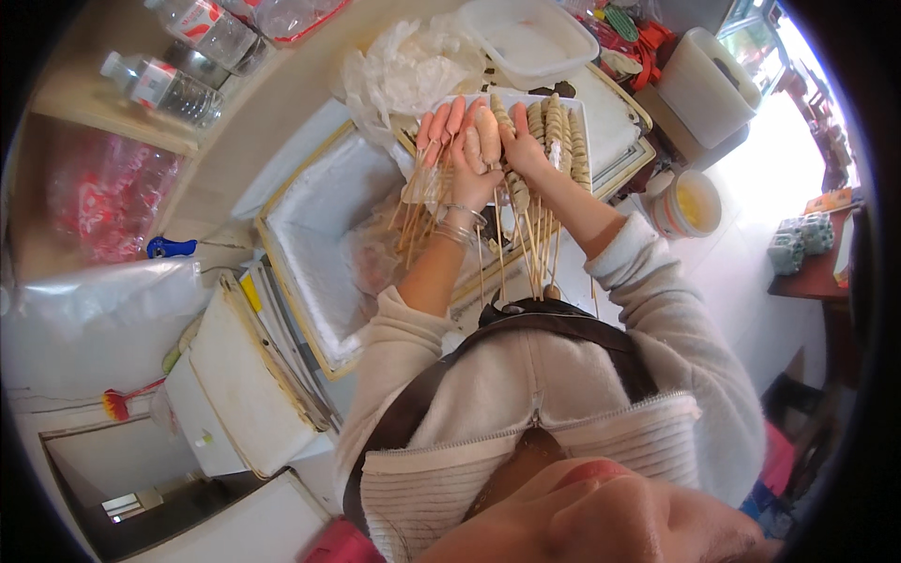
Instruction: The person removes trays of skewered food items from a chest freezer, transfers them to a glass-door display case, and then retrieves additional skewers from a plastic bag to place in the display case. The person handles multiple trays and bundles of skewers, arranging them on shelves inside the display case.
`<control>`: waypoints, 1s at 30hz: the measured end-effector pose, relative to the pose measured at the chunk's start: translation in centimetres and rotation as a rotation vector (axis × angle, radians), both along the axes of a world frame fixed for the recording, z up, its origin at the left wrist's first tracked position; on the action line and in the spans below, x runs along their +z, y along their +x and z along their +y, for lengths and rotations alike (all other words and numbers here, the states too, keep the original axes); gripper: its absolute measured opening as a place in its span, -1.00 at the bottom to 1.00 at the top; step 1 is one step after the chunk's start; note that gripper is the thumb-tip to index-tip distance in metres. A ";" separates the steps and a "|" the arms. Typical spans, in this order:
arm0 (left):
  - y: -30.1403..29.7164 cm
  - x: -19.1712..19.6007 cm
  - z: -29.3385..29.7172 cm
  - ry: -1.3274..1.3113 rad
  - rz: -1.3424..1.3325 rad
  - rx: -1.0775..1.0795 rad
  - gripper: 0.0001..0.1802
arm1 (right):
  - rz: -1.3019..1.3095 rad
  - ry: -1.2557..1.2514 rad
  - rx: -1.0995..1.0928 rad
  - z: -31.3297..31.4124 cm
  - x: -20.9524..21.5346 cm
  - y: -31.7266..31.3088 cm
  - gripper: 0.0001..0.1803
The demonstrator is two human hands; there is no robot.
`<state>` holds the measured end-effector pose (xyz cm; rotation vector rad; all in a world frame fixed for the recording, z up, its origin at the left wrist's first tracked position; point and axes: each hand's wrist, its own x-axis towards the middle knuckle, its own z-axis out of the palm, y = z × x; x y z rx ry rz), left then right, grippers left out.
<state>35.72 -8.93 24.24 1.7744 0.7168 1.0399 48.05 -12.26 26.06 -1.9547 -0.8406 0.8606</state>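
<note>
One open freezer (305, 230). One white tray (588, 122), right of it. Over it: my left hand (476, 183), wrapped around pale sausages (489, 136); my right hand (528, 158), by spiral skewers (555, 131), grip I cannot tell; pink sausages (438, 122), leftmost.

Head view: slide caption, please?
Left hand and right hand among pink skewers and spiral skewers on a white tray.

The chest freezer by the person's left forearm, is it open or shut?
The freezer is open, at least partly: its frosty white inside shows.
</note>
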 end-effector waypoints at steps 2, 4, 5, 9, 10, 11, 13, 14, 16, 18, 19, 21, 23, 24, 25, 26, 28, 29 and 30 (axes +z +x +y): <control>0.4 0.1 -0.2 -0.046 -0.043 -0.030 -0.11 | 0.010 0.051 0.019 0.1 -0.6 0.5 -0.24; 0.6 0.6 -0.6 -0.119 -0.043 -0.030 -0.10 | 0.019 0.015 -0.009 0.4 -1.2 1.0 -0.23; 0.7 0.9 -0.8 -0.083 -0.037 -0.040 -0.09 | 0.024 -0.002 -0.031 0.5 -1.4 1.1 -0.23; 0.2 2.5 -0.7 -0.023 -0.038 -0.099 -0.08 | 0.208 0.126 -0.020 0.2 -0.9 1.0 -0.26; 0.0 2.9 -0.4 -0.057 0.015 -0.122 -0.08 | 0.192 0.101 -0.025 -0.1 -0.5 0.8 -0.28; -0.2 3.1 0.1 -0.139 -0.114 -0.162 -0.10 | 0.175 0.076 -0.029 -0.5 0.0 0.6 -0.29; -0.5 3.5 1.3 -0.362 -0.329 -0.275 -0.13 | 0.119 0.018 0.096 -1.5 1.0 0.2 -0.33; -0.3 3.6 2.1 -0.575 -0.462 -0.349 -0.21 | 0.089 0.023 0.175 -2.0 1.4 0.1 -0.34; 0.1 3.4 3.0 -0.612 -0.363 -0.371 -0.23 | 0.262 0.047 0.100 -2.9 2.1 0.1 -0.36; 0.8 3.1 3.1 -0.556 -0.279 -0.376 -0.22 | 0.387 0.076 0.065 -3.4 2.4 0.3 -0.37; 1.1 2.9 2.9 -0.501 -0.206 -0.359 -0.21 | 0.300 0.063 0.041 -3.6 2.5 0.2 -0.37; 1.8 2.6 2.2 -0.395 -0.060 -0.324 -0.18 | 0.163 -0.030 -0.025 -3.9 2.5 0.1 -0.38; 2.1 2.5 1.5 -0.398 -0.210 -0.315 -0.22 | -0.098 0.011 0.008 -4.1 2.8 -0.2 -0.37; 2.1 2.4 1.3 -0.386 -0.264 -0.311 -0.22 | -0.198 0.037 -0.015 -4.1 3.1 -0.3 -0.37; 2.1 2.5 1.6 -0.365 -0.345 -0.353 -0.23 | -0.289 0.092 -0.003 -4.0 3.5 0.0 -0.37; 1.9 2.5 1.8 -0.461 -0.258 -0.341 -0.32 | -0.305 0.039 0.003 -3.9 4.0 0.3 -0.42; 1.7 2.5 3.4 -0.405 -0.011 -0.167 -0.40 | -0.001 0.087 -0.016 -2.8 5.1 2.6 -0.48; 1.5 2.5 4.3 -0.383 0.112 -0.063 -0.44 | 0.177 0.123 0.010 -1.8 5.7 4.4 -0.50; 1.6 2.4 5.3 -0.343 0.216 -0.052 -0.47 | 0.295 0.088 -0.058 -0.6 6.1 6.4 -0.55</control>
